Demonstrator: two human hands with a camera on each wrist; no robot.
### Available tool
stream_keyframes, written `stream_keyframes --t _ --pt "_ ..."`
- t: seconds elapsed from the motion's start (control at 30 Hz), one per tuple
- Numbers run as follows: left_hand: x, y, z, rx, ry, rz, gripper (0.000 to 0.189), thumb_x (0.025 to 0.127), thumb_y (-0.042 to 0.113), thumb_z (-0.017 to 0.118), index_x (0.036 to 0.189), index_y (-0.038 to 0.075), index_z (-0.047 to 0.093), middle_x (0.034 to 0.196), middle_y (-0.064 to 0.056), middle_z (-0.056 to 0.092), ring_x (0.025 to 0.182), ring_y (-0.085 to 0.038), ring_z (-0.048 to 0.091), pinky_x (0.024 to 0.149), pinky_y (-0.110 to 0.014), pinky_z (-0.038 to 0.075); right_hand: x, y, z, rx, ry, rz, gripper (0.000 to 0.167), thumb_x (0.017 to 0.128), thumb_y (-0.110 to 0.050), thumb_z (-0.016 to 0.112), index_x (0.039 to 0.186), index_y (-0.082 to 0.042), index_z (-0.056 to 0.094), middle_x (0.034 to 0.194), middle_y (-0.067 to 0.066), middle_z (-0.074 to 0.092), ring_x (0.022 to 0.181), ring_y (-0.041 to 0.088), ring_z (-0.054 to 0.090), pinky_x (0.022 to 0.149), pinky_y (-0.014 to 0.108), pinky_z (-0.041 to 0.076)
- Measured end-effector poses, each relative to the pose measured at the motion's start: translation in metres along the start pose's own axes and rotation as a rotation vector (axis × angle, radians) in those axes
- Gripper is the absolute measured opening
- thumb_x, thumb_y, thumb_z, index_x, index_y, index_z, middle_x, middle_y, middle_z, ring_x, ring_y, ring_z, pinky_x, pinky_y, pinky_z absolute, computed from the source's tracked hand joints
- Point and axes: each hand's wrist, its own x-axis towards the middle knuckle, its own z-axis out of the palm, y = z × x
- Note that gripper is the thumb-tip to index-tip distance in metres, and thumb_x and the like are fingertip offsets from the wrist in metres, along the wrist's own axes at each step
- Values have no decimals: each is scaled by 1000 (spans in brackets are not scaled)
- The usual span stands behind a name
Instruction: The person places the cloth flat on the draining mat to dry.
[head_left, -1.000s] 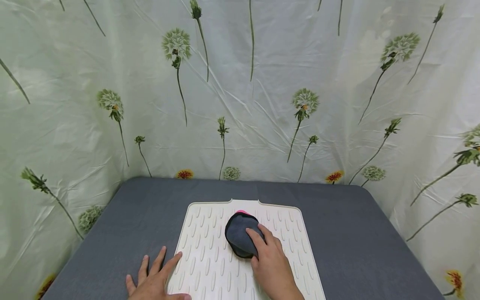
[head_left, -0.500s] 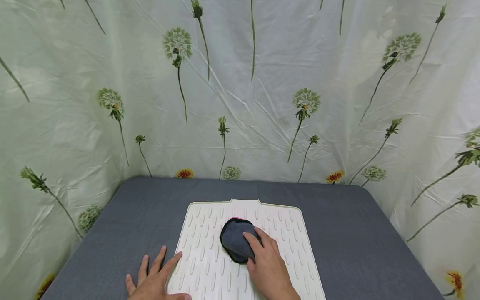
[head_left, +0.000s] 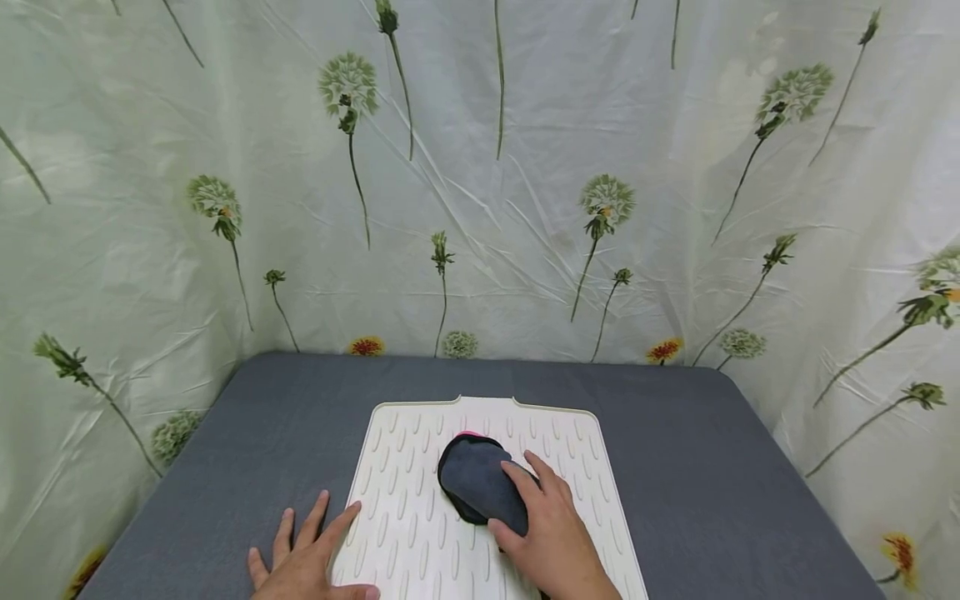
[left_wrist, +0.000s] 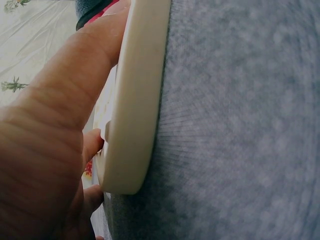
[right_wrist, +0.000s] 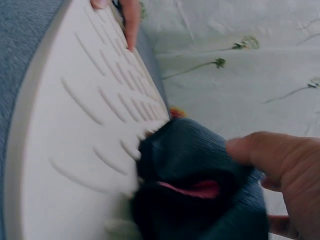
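Note:
A white board (head_left: 401,533) with rows of raised oval ridges lies on the grey table. On its middle sits a dark blue-grey cloth (head_left: 476,477) with black edging, and a sliver of pink shows at its far rim. My right hand (head_left: 553,533) pinches the cloth's right side between thumb and fingers, lifting and folding that side. In the right wrist view the bunched cloth (right_wrist: 187,147) shows a pink inner side. My left hand (head_left: 300,560) rests spread at the board's left edge, its thumb and index finger touching the board. The left wrist view shows the board's thick edge (left_wrist: 140,95) beside that hand.
The grey table (head_left: 697,467) extends to both sides of the board and behind it. A pale curtain (head_left: 525,208) printed with dandelions hangs around the table's back and sides.
The cloth has slid a little nearer and to the left on the board. My right hand has then drawn its right side up and over. The left hand stays in place.

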Motion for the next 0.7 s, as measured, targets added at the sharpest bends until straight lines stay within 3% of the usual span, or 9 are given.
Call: stream_keyframes --t 0.17,0.43,0.7 --pt "1 0 -1 8 -9 -6 118 61 77 81 158 25 38 168 -30 8 142 -74 -5 92 -93 -14 -5 9 -16 3 43 39 66 86 -42 81 145 -24 55 156 14 44 136 46 49 96 62 51" --pt "1 0 -5 -25 -58 -14 119 63 76 80 159 24 34 167 -31 4 141 -75 -8 89 -93 -18 -18 31 -35 -4 155 91 58 90 -33 78 143 -18 58 153 18 48 133 47 51 100 65 47" --pt "-1 2 -11 -69 -94 -2 119 64 72 81 160 22 33 167 -32 -1 142 -72 -12 87 -92 -22 -36 53 -35 -62 262 41 48 87 -22 80 131 -11 66 139 20 59 124 46 59 97 62 50"
